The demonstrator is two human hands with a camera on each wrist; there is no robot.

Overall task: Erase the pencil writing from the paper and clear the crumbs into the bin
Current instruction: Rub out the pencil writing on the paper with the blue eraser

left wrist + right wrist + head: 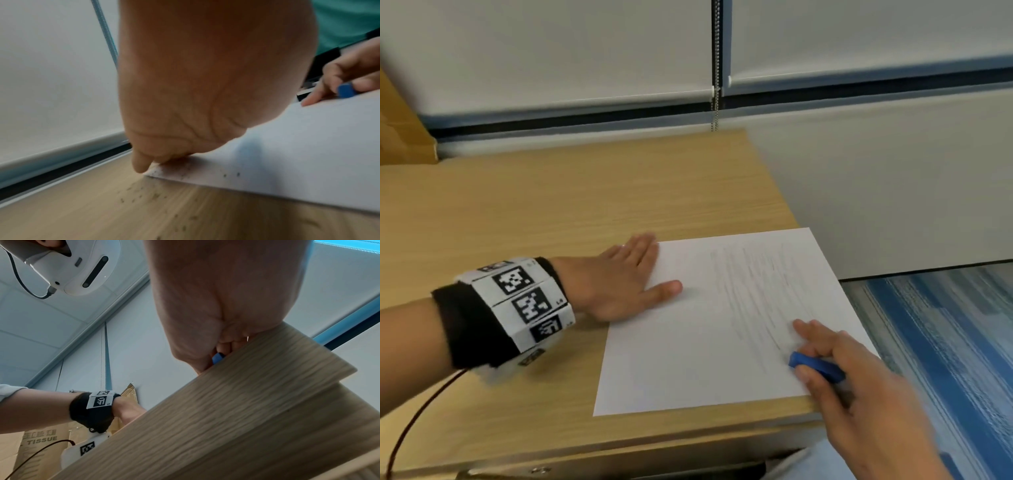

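A white sheet of paper [705, 342] with faint grey pencil strokes [760, 291] lies at the right end of the wooden desk [551, 205]. My left hand [626, 277] lies flat with straight fingers on the sheet's far left corner and presses it down. My right hand [859, 387] pinches a blue eraser [816, 366] between thumb and fingers at the sheet's near right edge, with its forefinger stretched out onto the paper. In the left wrist view dark eraser crumbs [156, 196] lie scattered on the desk and on the paper's edge [185, 172]. No bin shows in any view.
The desk's right edge is close beside the paper, with blue carpet [945, 342] below. A window blind with a bead chain [716, 68] runs behind the desk. Cardboard boxes [41, 443] stand at the far left, one marked TISSUE.
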